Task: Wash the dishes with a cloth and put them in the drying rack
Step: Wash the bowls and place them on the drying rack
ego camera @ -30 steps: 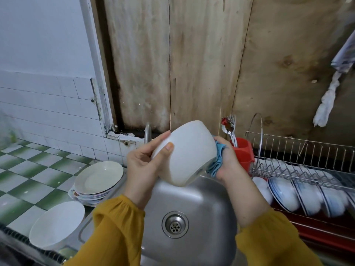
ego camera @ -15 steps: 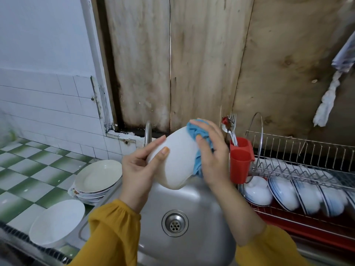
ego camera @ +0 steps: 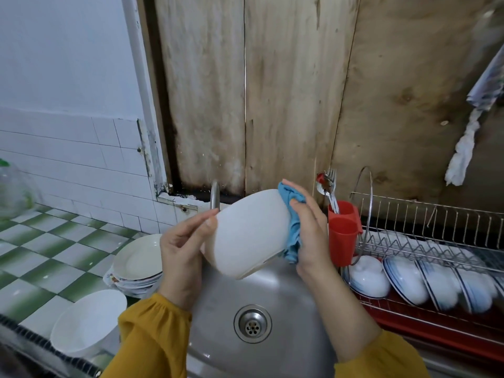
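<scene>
the bowl (ego camera: 245, 230) is held tipped on its side over the sink (ego camera: 286, 296), its foot turned toward the right hand (ego camera: 311, 233). the left hand (ego camera: 182, 252) grips it at the rim end, thumb laid on the outer wall, the other fingers partly hidden behind the bowl. the right hand is bent round the cloth (ego camera: 293, 227) and presses it against the bowl's base end, so the cloth lies between palm and bowl. just right of that hand stands a red cup (ego camera: 342, 238) with forks (ego camera: 330, 181), at the end of the rack (ego camera: 425, 233), where dishes lie in a row. left of the left hand is a stack of plates (ego camera: 136, 260), and below it a second bowl (ego camera: 87, 326) on the counter (ego camera: 41, 257).
</scene>
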`<state>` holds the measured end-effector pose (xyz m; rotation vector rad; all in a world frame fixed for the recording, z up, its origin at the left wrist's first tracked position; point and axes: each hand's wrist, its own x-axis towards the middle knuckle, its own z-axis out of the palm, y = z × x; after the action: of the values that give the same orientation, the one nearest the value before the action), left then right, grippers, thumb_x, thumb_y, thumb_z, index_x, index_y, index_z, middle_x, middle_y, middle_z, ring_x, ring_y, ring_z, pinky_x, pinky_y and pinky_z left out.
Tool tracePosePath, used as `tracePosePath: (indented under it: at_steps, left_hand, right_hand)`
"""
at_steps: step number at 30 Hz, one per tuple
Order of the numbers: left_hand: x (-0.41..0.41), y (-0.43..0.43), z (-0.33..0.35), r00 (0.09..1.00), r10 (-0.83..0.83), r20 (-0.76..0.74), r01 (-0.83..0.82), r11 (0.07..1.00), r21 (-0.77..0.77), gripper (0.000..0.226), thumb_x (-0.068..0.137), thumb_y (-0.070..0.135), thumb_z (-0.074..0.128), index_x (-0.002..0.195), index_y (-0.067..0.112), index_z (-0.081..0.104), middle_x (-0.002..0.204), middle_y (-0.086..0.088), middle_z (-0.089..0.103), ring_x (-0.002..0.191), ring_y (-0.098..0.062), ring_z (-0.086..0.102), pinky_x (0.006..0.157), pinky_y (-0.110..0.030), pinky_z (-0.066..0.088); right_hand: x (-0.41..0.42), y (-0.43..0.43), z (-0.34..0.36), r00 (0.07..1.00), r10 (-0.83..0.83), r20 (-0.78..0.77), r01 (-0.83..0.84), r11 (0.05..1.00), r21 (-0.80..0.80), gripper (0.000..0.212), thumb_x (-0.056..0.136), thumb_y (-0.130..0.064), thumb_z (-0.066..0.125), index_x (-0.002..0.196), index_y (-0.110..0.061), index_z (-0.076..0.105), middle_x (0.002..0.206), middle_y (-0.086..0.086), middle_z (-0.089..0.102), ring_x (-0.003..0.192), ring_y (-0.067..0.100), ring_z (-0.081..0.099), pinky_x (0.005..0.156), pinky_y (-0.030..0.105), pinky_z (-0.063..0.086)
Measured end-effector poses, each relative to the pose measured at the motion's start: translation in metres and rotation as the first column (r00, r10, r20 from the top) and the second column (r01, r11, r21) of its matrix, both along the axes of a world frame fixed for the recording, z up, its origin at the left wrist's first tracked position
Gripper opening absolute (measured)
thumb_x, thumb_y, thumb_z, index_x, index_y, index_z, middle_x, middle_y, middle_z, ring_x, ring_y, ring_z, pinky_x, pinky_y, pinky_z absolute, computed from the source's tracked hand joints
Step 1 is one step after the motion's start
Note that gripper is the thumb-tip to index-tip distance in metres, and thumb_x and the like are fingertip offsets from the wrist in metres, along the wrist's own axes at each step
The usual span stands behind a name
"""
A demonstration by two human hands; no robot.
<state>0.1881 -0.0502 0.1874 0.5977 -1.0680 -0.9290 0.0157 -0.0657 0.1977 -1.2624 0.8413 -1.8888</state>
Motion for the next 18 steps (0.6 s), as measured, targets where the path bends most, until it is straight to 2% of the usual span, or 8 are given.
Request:
tracePosePath:
  at_steps: [3,5,6,9,11,14,16,18]
  left_hand:
    - [-0.006,-0.009,-0.014,0.999,-0.013,-0.036,0.017,0.993,0.116,0.038,0.071,0.052,0.063,0.106,0.043,0.073,0.125,0.001,0.066,0.122,-0.018,0.057,0.102,-0.043,0.045]
    - [-0.013,-0.015,-0.021,0.992,-0.081,-0.099,0.103,0.965,0.243,0.051,0.075,0.062,0.059,0.124,0.05,0.059,0.14,0.001,0.054,0.127,-0.021,0.052,0.106,-0.049,0.042]
    - [-0.016,-0.018,-0.023,0.976,-0.131,-0.176,0.183,0.927,0.327,0.062,0.075,0.066,0.06,0.132,0.043,0.053,0.141,-0.003,0.052,0.125,-0.024,0.053,0.107,-0.051,0.04]
    - [-0.016,-0.018,-0.023,0.923,-0.235,-0.305,0.366,0.785,0.501,0.077,0.082,0.07,0.048,0.129,0.01,0.058,0.125,-0.02,0.064,0.116,-0.036,0.06,0.107,-0.054,0.038]
    - [-0.014,-0.017,-0.024,0.91,-0.275,-0.309,0.408,0.716,0.567,0.069,0.085,0.067,0.044,0.119,0.01,0.063,0.113,-0.017,0.069,0.106,-0.038,0.063,0.105,-0.053,0.038]
    - [-0.015,-0.018,-0.022,0.887,-0.331,-0.322,0.461,0.665,0.587,0.049,0.092,0.052,0.04,0.112,0.013,0.063,0.105,-0.019,0.071,0.093,-0.041,0.065,0.093,-0.061,0.043]
    - [-0.019,-0.018,-0.019,0.906,-0.287,-0.311,0.423,0.662,0.619,0.036,0.096,0.039,0.039,0.106,0.014,0.063,0.098,-0.018,0.071,0.085,-0.038,0.065,0.082,-0.051,0.05]
    - [-0.024,-0.02,-0.02,0.936,-0.214,-0.279,0.346,0.706,0.618,0.034,0.101,0.035,0.033,0.098,0.017,0.062,0.093,-0.013,0.07,0.083,-0.035,0.062,0.078,-0.043,0.047]
  right_hand:
    - [-0.001,0.004,0.001,0.999,-0.002,-0.04,0.002,1.0,-0.003,0.033,0.08,-0.018,0.052,0.106,-0.025,0.071,0.12,-0.002,0.068,0.114,0.015,0.06,0.095,0.027,0.045]
    - [0.002,0.008,-0.003,0.975,-0.127,-0.18,0.098,0.982,-0.164,0.032,0.084,-0.017,0.052,0.11,-0.025,0.069,0.127,-0.002,0.061,0.122,0.013,0.054,0.101,0.026,0.04]
    - [0.004,0.01,-0.007,0.943,-0.209,-0.259,0.136,0.952,-0.275,0.032,0.086,-0.018,0.051,0.113,-0.024,0.068,0.13,-0.001,0.058,0.126,0.015,0.05,0.105,0.029,0.038]
    - [0.007,0.015,-0.013,0.801,-0.43,-0.415,0.153,0.819,-0.553,0.035,0.087,-0.016,0.048,0.119,-0.02,0.064,0.134,0.006,0.055,0.134,0.027,0.04,0.113,0.042,0.031]
    - [0.009,0.018,-0.018,0.75,-0.49,-0.444,0.142,0.775,-0.616,0.036,0.087,-0.014,0.048,0.12,-0.018,0.061,0.135,0.008,0.054,0.136,0.03,0.037,0.113,0.048,0.03]
    - [0.005,0.019,-0.029,0.734,-0.525,-0.43,0.153,0.746,-0.649,0.035,0.087,-0.015,0.047,0.119,-0.015,0.061,0.135,0.007,0.052,0.137,0.034,0.036,0.112,0.053,0.03]
    - [0.0,0.019,-0.036,0.747,-0.512,-0.423,0.146,0.748,-0.648,0.035,0.087,-0.014,0.045,0.118,-0.014,0.061,0.135,0.005,0.052,0.138,0.033,0.036,0.114,0.05,0.03]
    - [0.001,0.026,-0.038,0.847,-0.398,-0.351,0.176,0.834,-0.522,0.034,0.087,-0.016,0.045,0.115,-0.017,0.064,0.134,-0.003,0.057,0.136,0.028,0.041,0.113,0.04,0.033]
